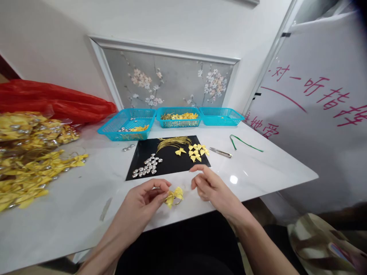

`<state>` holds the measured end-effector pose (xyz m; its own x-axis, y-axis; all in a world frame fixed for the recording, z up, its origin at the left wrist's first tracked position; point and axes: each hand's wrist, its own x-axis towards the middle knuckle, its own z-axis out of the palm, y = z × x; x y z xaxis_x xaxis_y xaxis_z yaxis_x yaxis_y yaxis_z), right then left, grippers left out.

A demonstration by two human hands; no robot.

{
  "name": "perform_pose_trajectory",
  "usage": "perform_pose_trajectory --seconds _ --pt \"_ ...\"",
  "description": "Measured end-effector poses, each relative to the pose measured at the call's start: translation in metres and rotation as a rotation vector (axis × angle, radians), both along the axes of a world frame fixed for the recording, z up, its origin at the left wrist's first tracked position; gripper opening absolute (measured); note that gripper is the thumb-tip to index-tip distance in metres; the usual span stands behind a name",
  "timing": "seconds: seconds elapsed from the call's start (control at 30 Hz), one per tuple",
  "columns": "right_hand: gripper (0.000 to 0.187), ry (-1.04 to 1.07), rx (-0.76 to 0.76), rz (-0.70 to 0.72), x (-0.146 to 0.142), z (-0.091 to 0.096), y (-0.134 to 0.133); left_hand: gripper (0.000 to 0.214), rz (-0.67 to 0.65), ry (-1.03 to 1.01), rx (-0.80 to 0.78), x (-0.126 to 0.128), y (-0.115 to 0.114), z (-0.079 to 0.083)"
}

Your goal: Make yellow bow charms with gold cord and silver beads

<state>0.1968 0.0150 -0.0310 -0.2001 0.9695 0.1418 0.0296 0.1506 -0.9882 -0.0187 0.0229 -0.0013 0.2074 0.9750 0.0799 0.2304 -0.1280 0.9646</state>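
My left hand (150, 196) is closed in a pinch, thumb against fingers, on a yellow ribbon bow (175, 195) with a thin gold cord loop at its lower right. To its right, my right hand (210, 185) is raised above the table edge, index finger stretched out and the others curled, with nothing visible in it. Beyond the hands lies a black mat (169, 162). On it are several silvery beads (147, 167), a bundle of gold cords (174, 142), a single yellow bow (180, 151) and a cluster of yellow bows (197, 152).
Thread snips (221, 152) and a green ribbon (247, 144) lie right of the mat. Three blue baskets stand along the wall: left (126, 135), middle (179, 123), right (222, 122). Yellow bow strands (34, 179) and a red bag (51, 101) fill the left side.
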Motion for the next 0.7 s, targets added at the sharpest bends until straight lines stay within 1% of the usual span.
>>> perform_pose_trajectory --seconds 0.13,0.27,0.4,0.53,0.6,0.7 --pt "0.027 0.038 -0.078 0.148 -0.013 0.008 0.002 0.01 -0.059 0.04 0.007 0.0 0.002 0.005" --pt "0.027 -0.005 -0.09 0.176 -0.02 0.015 -0.001 0.011 -0.084 0.063 0.03 -0.003 0.001 0.004" --pt "0.025 -0.06 -0.034 0.128 -0.023 0.015 -0.005 0.015 -0.1 0.074 0.019 -0.005 -0.002 0.005" --pt "0.018 -0.123 0.075 0.01 -0.025 0.015 -0.01 0.028 -0.113 0.04 -0.107 -0.004 -0.006 0.012" --pt "0.017 -0.145 0.125 -0.033 -0.026 0.017 -0.014 0.027 -0.12 0.006 -0.154 -0.003 -0.007 0.014" --pt "0.016 -0.141 0.157 -0.062 -0.028 0.02 -0.017 0.019 -0.122 -0.031 -0.15 0.0 -0.008 0.014"
